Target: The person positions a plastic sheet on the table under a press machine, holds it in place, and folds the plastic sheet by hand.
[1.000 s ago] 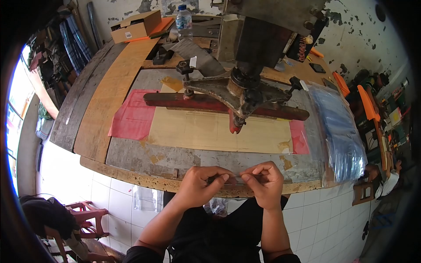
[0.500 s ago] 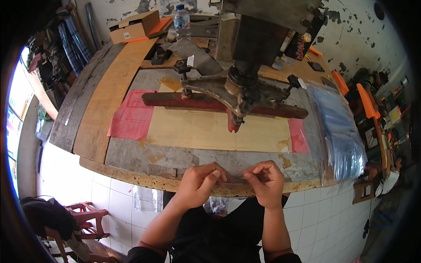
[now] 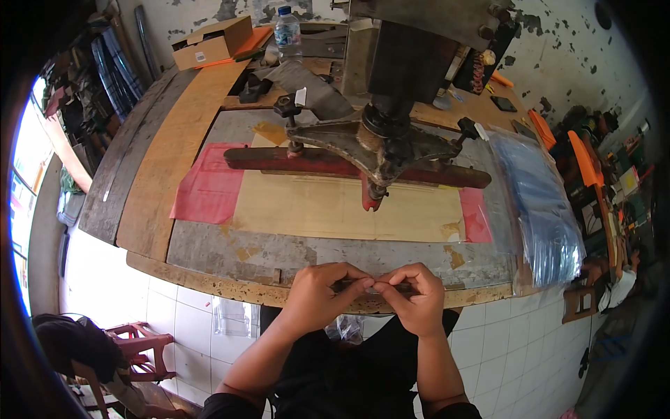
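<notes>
My left hand (image 3: 322,298) is closed in a pinch over the front edge of the worktable (image 3: 230,287). Opposite it, my right hand (image 3: 414,300) pinches too, and the fingertips of both hands meet. What lies between them is too small to make out. Beyond the hands, a cream sheet (image 3: 314,213) lies over a pink sheet (image 3: 207,183) on the grey table surface. A metal press (image 3: 380,150) with a long red bar (image 3: 321,165) stands over the sheets.
Clear bluish plastic sheets (image 3: 541,202) are stacked at the table's right side. A cardboard box (image 3: 213,43) and a water bottle (image 3: 287,35) stand at the back. Another person (image 3: 84,356) is at the lower left, near a red stool (image 3: 143,346).
My hands were slightly apart and have come together, the right one moving left, until the fingertips meet. The view has shifted slightly.
</notes>
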The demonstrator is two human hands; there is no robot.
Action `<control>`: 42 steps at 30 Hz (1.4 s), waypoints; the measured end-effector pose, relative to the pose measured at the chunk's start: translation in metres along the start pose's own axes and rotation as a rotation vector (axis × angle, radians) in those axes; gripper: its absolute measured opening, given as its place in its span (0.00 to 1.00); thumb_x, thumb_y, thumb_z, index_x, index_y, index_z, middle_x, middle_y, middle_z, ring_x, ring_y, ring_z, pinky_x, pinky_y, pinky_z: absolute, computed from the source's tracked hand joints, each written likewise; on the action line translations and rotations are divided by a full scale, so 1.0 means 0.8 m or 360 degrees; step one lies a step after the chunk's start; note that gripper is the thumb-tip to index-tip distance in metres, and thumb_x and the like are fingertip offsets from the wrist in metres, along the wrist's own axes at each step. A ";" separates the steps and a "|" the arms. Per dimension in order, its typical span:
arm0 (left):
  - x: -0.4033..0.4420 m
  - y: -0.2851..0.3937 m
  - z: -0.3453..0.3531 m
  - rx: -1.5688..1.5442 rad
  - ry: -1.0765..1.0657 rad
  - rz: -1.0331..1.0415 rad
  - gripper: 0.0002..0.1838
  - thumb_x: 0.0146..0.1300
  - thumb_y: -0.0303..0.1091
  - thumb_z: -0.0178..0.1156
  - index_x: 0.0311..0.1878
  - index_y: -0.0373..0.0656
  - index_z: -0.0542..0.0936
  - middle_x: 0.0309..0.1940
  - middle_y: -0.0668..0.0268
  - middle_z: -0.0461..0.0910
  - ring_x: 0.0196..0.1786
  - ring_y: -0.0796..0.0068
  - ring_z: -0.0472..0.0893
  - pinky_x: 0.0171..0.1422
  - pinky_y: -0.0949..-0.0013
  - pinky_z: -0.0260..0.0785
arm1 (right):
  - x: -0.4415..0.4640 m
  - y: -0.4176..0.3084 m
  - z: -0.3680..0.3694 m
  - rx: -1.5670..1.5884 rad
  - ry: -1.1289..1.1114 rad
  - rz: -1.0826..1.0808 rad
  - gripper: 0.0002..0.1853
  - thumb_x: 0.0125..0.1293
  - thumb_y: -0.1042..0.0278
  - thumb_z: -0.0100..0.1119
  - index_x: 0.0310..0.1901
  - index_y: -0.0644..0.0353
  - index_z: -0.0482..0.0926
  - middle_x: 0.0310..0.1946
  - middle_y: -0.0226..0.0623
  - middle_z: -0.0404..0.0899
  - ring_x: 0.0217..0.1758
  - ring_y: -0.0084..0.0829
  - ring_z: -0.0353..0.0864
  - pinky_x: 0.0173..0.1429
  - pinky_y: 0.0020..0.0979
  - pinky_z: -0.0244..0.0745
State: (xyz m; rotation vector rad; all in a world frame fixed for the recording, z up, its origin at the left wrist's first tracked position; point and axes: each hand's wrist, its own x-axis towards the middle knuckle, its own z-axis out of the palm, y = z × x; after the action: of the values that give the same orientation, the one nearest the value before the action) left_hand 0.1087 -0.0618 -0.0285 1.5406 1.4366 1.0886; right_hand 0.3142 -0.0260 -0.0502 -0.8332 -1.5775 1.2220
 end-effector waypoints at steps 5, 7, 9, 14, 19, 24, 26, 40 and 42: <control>-0.001 0.004 0.003 0.0230 0.0049 0.0106 0.09 0.66 0.35 0.74 0.39 0.39 0.89 0.35 0.58 0.90 0.37 0.61 0.91 0.42 0.63 0.80 | 0.000 -0.002 0.000 -0.0027 0.0022 0.0029 0.11 0.67 0.82 0.73 0.42 0.65 0.77 0.39 0.41 0.90 0.45 0.25 0.91 0.51 0.26 0.86; -0.001 0.002 0.004 0.0297 0.0095 0.0243 0.09 0.67 0.36 0.73 0.39 0.39 0.88 0.34 0.58 0.90 0.36 0.58 0.90 0.41 0.62 0.80 | 0.001 -0.005 0.000 -0.0055 0.0027 0.0037 0.12 0.67 0.83 0.73 0.42 0.65 0.76 0.39 0.42 0.90 0.45 0.25 0.91 0.52 0.27 0.85; 0.000 -0.001 0.003 0.0294 0.0075 0.0333 0.09 0.68 0.36 0.71 0.40 0.39 0.86 0.32 0.57 0.88 0.35 0.55 0.89 0.39 0.60 0.79 | 0.004 -0.007 0.001 0.0101 0.0024 0.0052 0.13 0.67 0.84 0.73 0.42 0.64 0.74 0.39 0.43 0.90 0.46 0.26 0.91 0.53 0.28 0.85; 0.001 0.006 -0.009 0.0225 -0.0057 0.0224 0.09 0.70 0.35 0.69 0.41 0.38 0.85 0.30 0.58 0.88 0.33 0.57 0.88 0.38 0.60 0.77 | 0.006 -0.008 -0.003 0.0197 0.0013 0.0121 0.15 0.67 0.85 0.71 0.42 0.62 0.70 0.39 0.45 0.90 0.46 0.27 0.91 0.53 0.28 0.85; -0.001 0.001 -0.013 0.0088 -0.0085 0.0187 0.09 0.72 0.35 0.67 0.43 0.37 0.84 0.28 0.60 0.87 0.29 0.64 0.86 0.36 0.64 0.74 | 0.008 -0.010 -0.009 0.0294 -0.0002 0.0152 0.17 0.68 0.86 0.69 0.41 0.60 0.67 0.40 0.47 0.89 0.47 0.28 0.91 0.52 0.28 0.85; -0.002 0.007 -0.018 0.0068 -0.0118 -0.0011 0.11 0.73 0.37 0.67 0.44 0.37 0.83 0.31 0.55 0.87 0.32 0.54 0.87 0.37 0.58 0.76 | 0.009 -0.006 -0.014 0.0402 0.0038 0.0218 0.17 0.69 0.85 0.67 0.40 0.59 0.66 0.40 0.49 0.89 0.48 0.29 0.91 0.51 0.27 0.85; -0.002 0.003 -0.017 0.0062 -0.0094 0.0014 0.11 0.74 0.37 0.67 0.45 0.37 0.83 0.30 0.55 0.87 0.31 0.55 0.87 0.37 0.59 0.76 | 0.011 -0.006 -0.014 0.0395 0.0035 0.0185 0.16 0.70 0.85 0.67 0.41 0.59 0.66 0.40 0.49 0.89 0.48 0.29 0.90 0.51 0.27 0.85; -0.003 0.005 -0.003 0.0070 0.0123 0.0236 0.16 0.68 0.39 0.75 0.46 0.36 0.84 0.31 0.63 0.89 0.31 0.74 0.88 0.38 0.69 0.78 | 0.008 -0.002 -0.013 0.0335 0.0065 0.0096 0.14 0.70 0.86 0.66 0.40 0.61 0.69 0.41 0.45 0.88 0.48 0.27 0.90 0.54 0.28 0.85; -0.002 0.008 -0.004 0.0010 0.0034 0.0065 0.14 0.68 0.39 0.74 0.45 0.38 0.87 0.31 0.62 0.90 0.33 0.73 0.90 0.40 0.69 0.80 | 0.007 0.000 -0.012 0.0324 0.0057 0.0063 0.13 0.70 0.85 0.67 0.41 0.61 0.70 0.41 0.43 0.88 0.47 0.26 0.89 0.54 0.27 0.84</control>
State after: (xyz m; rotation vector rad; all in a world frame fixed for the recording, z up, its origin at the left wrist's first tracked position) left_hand 0.1076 -0.0642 -0.0214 1.5732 1.4301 1.1287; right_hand 0.3219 -0.0178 -0.0483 -0.7534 -1.3865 1.3633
